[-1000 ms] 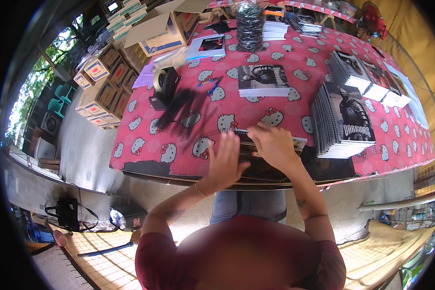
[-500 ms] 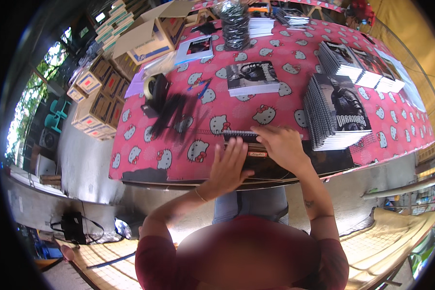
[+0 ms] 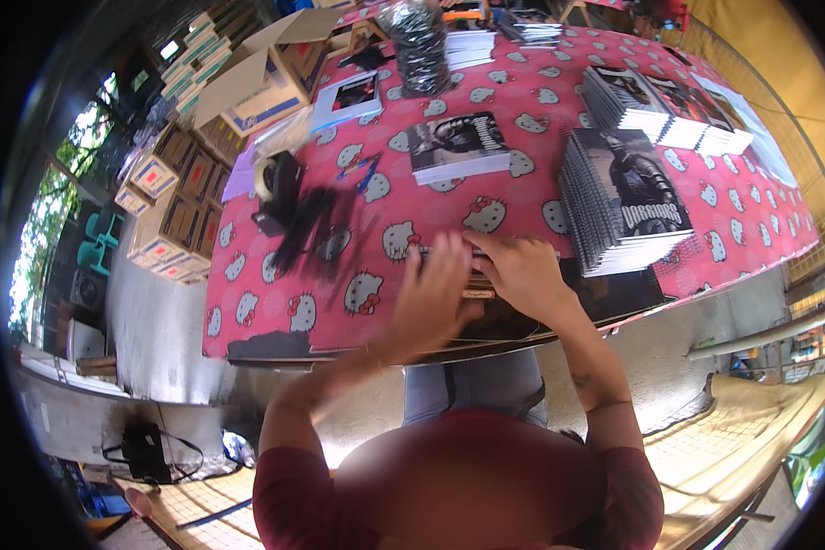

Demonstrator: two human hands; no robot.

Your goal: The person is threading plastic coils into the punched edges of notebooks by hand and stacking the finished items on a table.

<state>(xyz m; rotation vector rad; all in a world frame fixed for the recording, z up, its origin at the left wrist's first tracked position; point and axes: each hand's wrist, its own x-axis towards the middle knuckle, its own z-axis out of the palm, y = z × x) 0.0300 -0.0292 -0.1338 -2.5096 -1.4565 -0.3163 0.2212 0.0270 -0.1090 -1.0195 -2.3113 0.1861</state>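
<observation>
Close to the table's front edge, my right hand (image 3: pixel 525 275) holds down the right end of a dark spiral-bound book, mostly hidden under both hands. My left hand (image 3: pixel 438 289), smeared by motion, lies over the left part of the book with its fingers stretched out and thumb apart. Between the hands shows a brown block (image 3: pixel 479 294) with a small orange label. A messy bunch of loose black binding coils (image 3: pixel 313 229) lies to the left. On the right rises a tall stack of coil-bound books (image 3: pixel 637 188) with dark covers.
Beyond the hands sits a shorter book stack (image 3: pixel 458 151). A tape dispenser (image 3: pixel 280 183) and blue pens (image 3: pixel 367 174) lie left. Further back stand a wrapped black roll (image 3: pixel 417 50) and an open carton (image 3: pixel 266 82). More book stacks (image 3: pixel 623 101) line the far right.
My left hand has shifted slightly up over the book, covering its coiled edge. The right hand keeps its place on the book. The whole view has swung a little.
</observation>
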